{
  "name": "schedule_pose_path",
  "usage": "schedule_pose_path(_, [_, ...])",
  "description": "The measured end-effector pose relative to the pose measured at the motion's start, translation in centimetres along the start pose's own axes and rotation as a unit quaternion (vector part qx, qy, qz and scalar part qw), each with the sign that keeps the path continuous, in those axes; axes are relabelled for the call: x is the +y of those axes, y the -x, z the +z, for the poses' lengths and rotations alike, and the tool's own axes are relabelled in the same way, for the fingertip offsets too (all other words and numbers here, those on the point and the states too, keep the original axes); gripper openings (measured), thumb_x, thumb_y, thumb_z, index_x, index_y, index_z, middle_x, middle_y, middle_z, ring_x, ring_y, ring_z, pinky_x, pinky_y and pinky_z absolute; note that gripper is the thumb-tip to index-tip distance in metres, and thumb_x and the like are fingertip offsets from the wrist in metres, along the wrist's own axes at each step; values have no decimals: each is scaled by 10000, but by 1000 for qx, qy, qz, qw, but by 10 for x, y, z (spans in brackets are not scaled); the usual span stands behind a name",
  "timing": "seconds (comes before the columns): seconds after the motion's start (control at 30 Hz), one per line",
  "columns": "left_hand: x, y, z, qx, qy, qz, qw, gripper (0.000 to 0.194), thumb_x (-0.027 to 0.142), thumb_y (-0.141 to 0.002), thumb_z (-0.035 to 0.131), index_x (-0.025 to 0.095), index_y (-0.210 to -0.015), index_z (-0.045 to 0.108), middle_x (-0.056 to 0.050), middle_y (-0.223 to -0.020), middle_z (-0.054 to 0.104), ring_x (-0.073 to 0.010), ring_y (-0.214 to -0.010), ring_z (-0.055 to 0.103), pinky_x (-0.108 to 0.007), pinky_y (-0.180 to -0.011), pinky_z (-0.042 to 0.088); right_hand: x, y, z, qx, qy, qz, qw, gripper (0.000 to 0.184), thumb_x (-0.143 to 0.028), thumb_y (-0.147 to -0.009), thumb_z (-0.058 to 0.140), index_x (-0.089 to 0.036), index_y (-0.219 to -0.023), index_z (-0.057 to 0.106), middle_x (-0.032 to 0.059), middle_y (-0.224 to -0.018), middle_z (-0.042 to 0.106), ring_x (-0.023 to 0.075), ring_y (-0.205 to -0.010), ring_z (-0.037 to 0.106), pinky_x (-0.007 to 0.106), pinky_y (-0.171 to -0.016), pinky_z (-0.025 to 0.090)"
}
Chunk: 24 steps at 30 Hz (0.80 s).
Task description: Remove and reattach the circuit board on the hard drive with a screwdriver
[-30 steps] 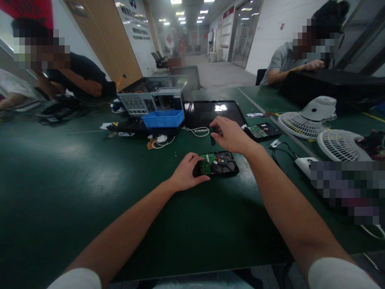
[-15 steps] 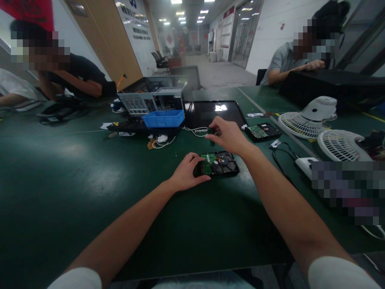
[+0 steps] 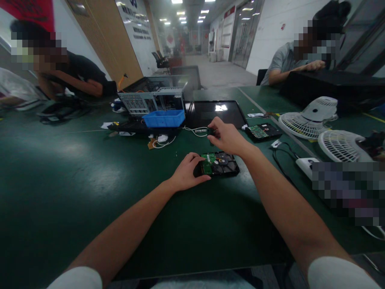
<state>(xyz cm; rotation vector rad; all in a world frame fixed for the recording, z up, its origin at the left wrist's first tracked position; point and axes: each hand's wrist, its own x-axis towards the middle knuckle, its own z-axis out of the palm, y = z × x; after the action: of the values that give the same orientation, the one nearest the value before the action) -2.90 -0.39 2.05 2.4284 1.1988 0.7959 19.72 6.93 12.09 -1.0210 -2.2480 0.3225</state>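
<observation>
A hard drive [image 3: 226, 163] lies on the green table with its green circuit board upward. My left hand [image 3: 188, 172] grips its left end, thumb along the near edge and fingers on the far side. Just beyond the drive's far edge, my right hand [image 3: 221, 134] is raised with the fingertips pinched together. Between those fingertips is a short dark screwdriver [image 3: 212, 138], held roughly upright; its lower end is hard to make out against the dark table.
An opened computer case [image 3: 138, 103] stands beyond, with a blue tray [image 3: 164, 119] before it. A black panel [image 3: 215, 114] lies alongside. To the right are another hard drive [image 3: 263, 131], white fans [image 3: 303, 122] and a power strip [image 3: 306, 163]. Co-workers sit at both sides.
My right hand has shifted very slightly, its fingers turned a little around the screwdriver. My left hand and the hard drive stay where they were.
</observation>
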Motion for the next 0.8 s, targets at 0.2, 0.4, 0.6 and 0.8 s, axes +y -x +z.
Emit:
schedule_pose_path(0.2, [1,1,-1,-6,-5,-4,1000,726,671,-840,737,222,-1384,564,-128,-1314,514,-318,-1204,557,-504,-1038,523,1,-1,-7,6,31,16,999,293,-281,-899,705,-219,-1148,562,65,-914,719,231,-794,667,344,-734,477])
schedule_pose_path(0.4, [0,1,0,-5,-6,-8,1000,724,659,-833,750,235,-1389,561,-127,-1323,513,-328,-1208,560,-523,-1028,526,2,0,-9,-2,21,1,1000,249,-214,-909,661,-211,-1149,594,95,-1075,742,241,-894,706,354,-781,519])
schedule_pose_path(0.6, [0,0,0,-2,-4,0,1000,710,656,-834,751,239,-1378,565,-120,-1312,520,-326,-1215,558,-519,-1043,517,5,-2,-6,35,43,25,998,277,-201,-873,699,-195,-1126,584,109,-1096,734,253,-914,702,368,-804,528])
schedule_pose_path(0.8, [-2,0,1,0,-6,1,1000,710,664,-835,746,232,-1370,570,-122,-1308,524,-322,-1218,553,-509,-1049,513,4,-3,-8,34,125,21,991,250,-276,-890,718,-199,-1091,591,105,-1061,696,243,-869,652,355,-779,477])
